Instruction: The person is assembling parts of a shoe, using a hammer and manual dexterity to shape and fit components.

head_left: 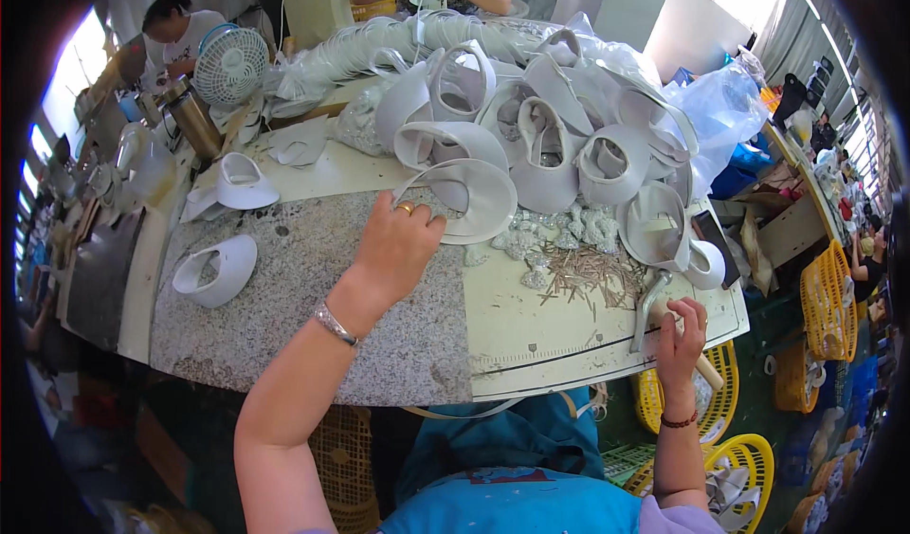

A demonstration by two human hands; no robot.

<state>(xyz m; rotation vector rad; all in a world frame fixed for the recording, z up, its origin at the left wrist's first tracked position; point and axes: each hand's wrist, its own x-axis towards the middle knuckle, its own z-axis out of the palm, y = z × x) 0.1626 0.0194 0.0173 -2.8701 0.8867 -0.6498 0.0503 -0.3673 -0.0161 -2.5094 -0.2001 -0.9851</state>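
Note:
My left hand [400, 235], wearing a ring, pinches the near left edge of a white, curved shoe upper [491, 204] over the table. Its thumb and fingertips are partly hidden. At the right table edge my right hand [681, 340] curls around the wooden handle of a hammer [650, 308]. The hammer's curved metal head lies left of my fingers, and the handle's end shows below the hand. Beyond the held piece rises a heap of similar white uppers [547, 176]. A single white upper [227, 271] lies on the speckled slab at the left.
Thin brown sticks [592, 273] and small clear bags [531, 238] lie mid-table. A speckled stone slab [322, 344] covers the left front. Far left stand a fan [230, 65] and steel flask [194, 117]. Yellow baskets [749, 449] sit below right. Co-workers work beyond the table.

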